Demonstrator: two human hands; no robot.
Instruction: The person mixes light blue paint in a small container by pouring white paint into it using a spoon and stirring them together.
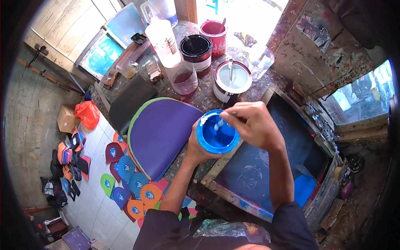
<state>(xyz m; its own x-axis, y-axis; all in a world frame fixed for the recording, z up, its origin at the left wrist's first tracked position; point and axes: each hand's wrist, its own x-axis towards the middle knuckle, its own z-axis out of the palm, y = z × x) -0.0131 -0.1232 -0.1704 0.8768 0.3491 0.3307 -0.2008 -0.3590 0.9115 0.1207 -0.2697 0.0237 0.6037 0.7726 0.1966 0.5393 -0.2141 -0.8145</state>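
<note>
My left hand point(195, 146) is wrapped round the side of a blue tub point(217, 149) of blue paint, its open mouth facing up. Over the tub's right rim, my right hand point(253, 124) is closed in a pinch on a small spoon-like stirrer point(219, 125). Its pale, wet-looking lower part is inside the tub; my fingers hide the top. Just left of the tub lies a stack of rounded foam sheets point(162, 129), purple on top. Below my right forearm is a wooden-framed printing screen point(246, 175) with faint figures on its dark mesh.
Beyond the tub stand a can of white paint point(233, 79), a can of black paint point(196, 50), a red can point(213, 35) and plastic jugs point(162, 41). Printed colourful foam pieces point(135, 183) cover part of the tiled floor at left, near a cardboard box point(67, 118).
</note>
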